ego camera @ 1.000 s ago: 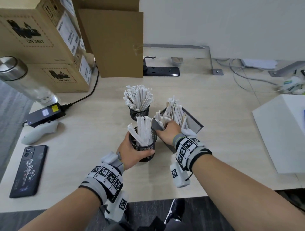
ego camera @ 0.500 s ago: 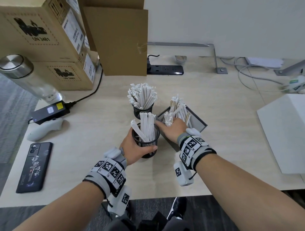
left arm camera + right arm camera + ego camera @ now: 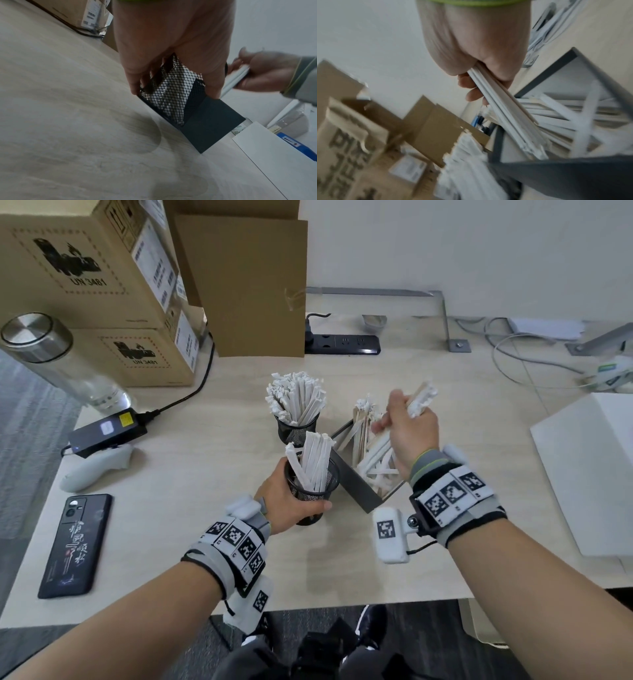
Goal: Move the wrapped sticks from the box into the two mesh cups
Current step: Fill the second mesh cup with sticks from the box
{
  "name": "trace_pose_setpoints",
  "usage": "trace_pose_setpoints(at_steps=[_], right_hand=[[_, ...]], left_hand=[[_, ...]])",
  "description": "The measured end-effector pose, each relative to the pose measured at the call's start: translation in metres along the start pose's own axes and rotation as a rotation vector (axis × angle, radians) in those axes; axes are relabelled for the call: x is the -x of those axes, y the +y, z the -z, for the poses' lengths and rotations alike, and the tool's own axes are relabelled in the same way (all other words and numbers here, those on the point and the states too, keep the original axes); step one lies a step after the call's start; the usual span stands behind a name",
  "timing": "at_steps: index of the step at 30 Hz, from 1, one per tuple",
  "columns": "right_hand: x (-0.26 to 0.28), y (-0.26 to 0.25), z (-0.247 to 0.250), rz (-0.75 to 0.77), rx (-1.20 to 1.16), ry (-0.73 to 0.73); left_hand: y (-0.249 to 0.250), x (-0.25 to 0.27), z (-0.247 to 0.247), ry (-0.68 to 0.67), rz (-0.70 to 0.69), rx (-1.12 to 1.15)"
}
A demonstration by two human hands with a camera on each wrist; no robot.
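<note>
My left hand (image 3: 291, 501) grips the near black mesh cup (image 3: 313, 486), which stands on the table partly filled with white wrapped sticks (image 3: 315, 460); its fingers (image 3: 212, 83) wrap the mesh (image 3: 169, 97). Behind it the far mesh cup (image 3: 296, 431) is packed with sticks. My right hand (image 3: 407, 429) holds a small bundle of wrapped sticks (image 3: 419, 400) lifted above the dark grey box (image 3: 356, 484), their lower ends still reaching into it. In the right wrist view the held bundle (image 3: 501, 108) slants out of the box (image 3: 539, 169), where more sticks lie.
Stacked cardboard boxes (image 3: 85, 285) and a cardboard sheet (image 3: 246, 285) stand at the back left. A bottle (image 3: 51, 361), power adapter (image 3: 106, 429), white controller (image 3: 96, 467) and phone (image 3: 75, 542) lie left. A power strip (image 3: 342, 344) and cables sit behind; a white box (image 3: 589, 467) is on the right.
My right hand has closed on a bundle of sticks and lifted it up out of the box. The left hand keeps its grip on the near cup.
</note>
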State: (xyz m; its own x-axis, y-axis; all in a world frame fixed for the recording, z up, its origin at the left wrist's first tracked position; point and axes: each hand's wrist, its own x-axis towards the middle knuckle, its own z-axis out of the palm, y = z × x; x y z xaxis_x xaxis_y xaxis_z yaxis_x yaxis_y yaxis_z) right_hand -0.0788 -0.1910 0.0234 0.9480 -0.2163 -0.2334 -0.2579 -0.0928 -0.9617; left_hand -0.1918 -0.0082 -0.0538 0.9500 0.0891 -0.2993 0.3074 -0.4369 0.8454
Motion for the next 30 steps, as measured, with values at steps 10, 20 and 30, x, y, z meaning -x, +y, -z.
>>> trace_pose_setpoints(at_steps=[10,20,30], right_hand=[[0.032,-0.014,-0.022,0.04,-0.121,-0.214],[0.037,0.023,-0.02,0.334,0.453,-0.302],[0.05,0.023,-0.032,0.586,0.674,-0.435]], left_hand=[[0.02,0.0,-0.007,-0.006,-0.049,0.017],[0.027,0.006,0.001,-0.04,-0.114,0.003],[0.03,0.004,0.004,-0.028,-0.154,0.076]])
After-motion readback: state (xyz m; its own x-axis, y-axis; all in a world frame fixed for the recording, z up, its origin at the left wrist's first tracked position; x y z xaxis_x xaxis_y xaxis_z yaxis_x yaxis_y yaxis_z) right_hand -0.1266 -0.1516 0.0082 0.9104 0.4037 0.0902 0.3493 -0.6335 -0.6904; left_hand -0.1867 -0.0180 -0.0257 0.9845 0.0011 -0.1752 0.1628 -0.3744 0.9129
